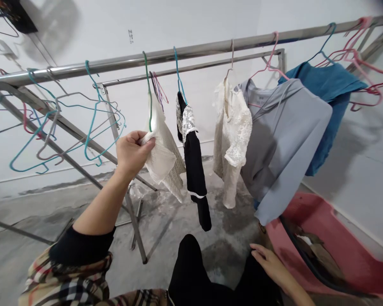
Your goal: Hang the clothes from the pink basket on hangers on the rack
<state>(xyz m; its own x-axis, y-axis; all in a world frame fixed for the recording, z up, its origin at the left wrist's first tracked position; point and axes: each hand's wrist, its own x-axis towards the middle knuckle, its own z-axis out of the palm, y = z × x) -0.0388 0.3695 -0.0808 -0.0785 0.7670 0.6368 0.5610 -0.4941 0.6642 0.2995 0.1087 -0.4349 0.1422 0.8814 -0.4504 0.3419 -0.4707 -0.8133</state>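
Note:
My left hand (133, 152) pinches the shoulder of a white lace garment (162, 157) that hangs on a green hanger (149, 100). Its fingers are closed on the cloth beside the hanger. Just right of it hangs a black garment with white lace (195, 165) on a blue hanger (178, 70). My right hand (270, 261) is low, by my right knee, with its fingers stretched out and nothing in them. A cream lace top (238, 131) hangs on the rail above it.
A metal rail (198, 48) crosses the view. Bare teal hangers (90, 127) hang at its left end. To the right are a grey hooded top (284, 127), a blue garment (330, 85) and pink hangers (359, 55). A pink tub (347, 229) with brown cloth stands on the floor.

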